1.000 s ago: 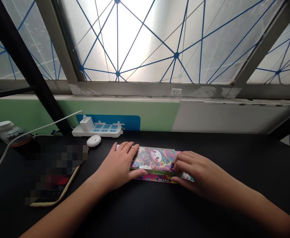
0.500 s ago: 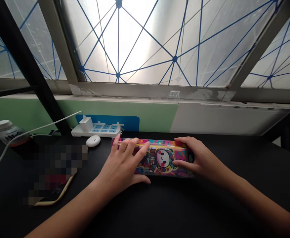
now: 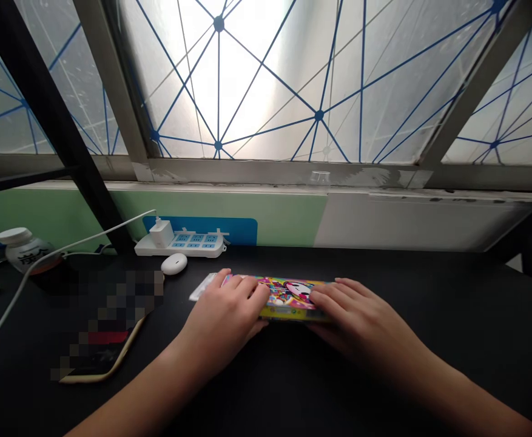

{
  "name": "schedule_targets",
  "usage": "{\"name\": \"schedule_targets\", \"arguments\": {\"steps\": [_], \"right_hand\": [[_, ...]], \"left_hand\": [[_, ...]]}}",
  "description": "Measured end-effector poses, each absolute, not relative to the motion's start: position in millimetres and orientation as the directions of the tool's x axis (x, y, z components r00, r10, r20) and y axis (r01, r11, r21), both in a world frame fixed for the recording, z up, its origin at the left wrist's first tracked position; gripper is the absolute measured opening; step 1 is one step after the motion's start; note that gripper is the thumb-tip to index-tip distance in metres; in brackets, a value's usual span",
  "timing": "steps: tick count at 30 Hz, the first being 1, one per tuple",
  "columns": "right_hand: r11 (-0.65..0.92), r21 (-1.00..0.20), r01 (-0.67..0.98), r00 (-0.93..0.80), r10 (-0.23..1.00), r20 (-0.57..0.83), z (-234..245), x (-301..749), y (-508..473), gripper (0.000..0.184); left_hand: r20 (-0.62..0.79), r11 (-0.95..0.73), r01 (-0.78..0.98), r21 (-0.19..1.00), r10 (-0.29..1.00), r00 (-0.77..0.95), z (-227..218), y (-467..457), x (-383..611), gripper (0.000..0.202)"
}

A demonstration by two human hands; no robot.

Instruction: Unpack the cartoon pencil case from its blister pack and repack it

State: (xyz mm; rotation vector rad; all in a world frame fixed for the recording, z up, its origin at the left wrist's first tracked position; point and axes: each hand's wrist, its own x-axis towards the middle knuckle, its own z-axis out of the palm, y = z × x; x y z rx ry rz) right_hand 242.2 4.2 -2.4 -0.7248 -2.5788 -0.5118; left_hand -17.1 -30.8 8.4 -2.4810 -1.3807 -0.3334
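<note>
The left hand (image 3: 229,311) and the right hand (image 3: 356,312) grasp opposite ends of a brightly patterned box (image 3: 288,296) on a black desk (image 3: 266,388), fingers over its top and thumbs low in front; it looks light, stiff and slightly slick, best held by those ends.

Black desk (image 3: 266,388) under colourful box (image 3: 288,299), power strip (image 3: 188,245), white case (image 3: 174,264), phone (image 3: 106,359).

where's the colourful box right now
In the head view, the colourful box is near the middle, held between the left hand and right hand, right of the white oval case.
</note>
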Motion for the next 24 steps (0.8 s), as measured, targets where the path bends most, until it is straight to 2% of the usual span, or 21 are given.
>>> {"name": "schedule_targets", "arguments": {"steps": [3, 6, 9, 11, 14, 19, 21, 24], "right_hand": [[0.816, 0.193, 0.544, -0.794, 0.428, 0.432, -13, 235, 1, 0.037], [0.826, 0.157, 0.542, -0.811, 0.465, 0.354, -21, 232, 2, 0.058], [0.834, 0.124, 0.537, -0.824, 0.488, 0.286, -26, 231, 4, 0.071], [0.839, 0.085, 0.538, -0.827, 0.506, 0.243, -26, 231, 6, 0.076], [0.835, -0.019, 0.55, -0.822, 0.545, 0.164, -21, 234, 9, 0.079], [0.789, -0.192, 0.584, -0.802, 0.597, 0.011, 0, 257, 18, 0.07], [0.775, -0.207, 0.597, -0.795, 0.607, -0.02, 10, 272, 23, 0.062], [0.776, -0.171, 0.608, -0.785, 0.619, 0.015, 21, 287, 29, 0.053]], "left_hand": [[0.236, -0.525, 0.84, -0.137, 0.806, 0.542, 4, -30, -12, 0.037], [0.218, -0.544, 0.832, -0.109, 0.803, 0.554, 1, -29, -12, 0.045], [0.256, -0.508, 0.861, -0.024, 0.83, 0.496, -4, -27, -17, 0.072], [0.23, -0.456, 0.889, 0.04, 0.87, 0.436, -9, -24, -21, 0.091], [0.143, -0.405, 0.907, 0.12, 0.911, 0.388, -14, -21, -25, 0.103], [0.098, -0.39, 0.905, 0.17, 0.921, 0.378, -12, -19, -26, 0.105], [0.094, -0.386, 0.905, 0.179, 0.922, 0.375, -11, -19, -26, 0.105], [0.095, -0.387, 0.904, 0.181, 0.922, 0.376, -10, -20, -26, 0.104]]}}
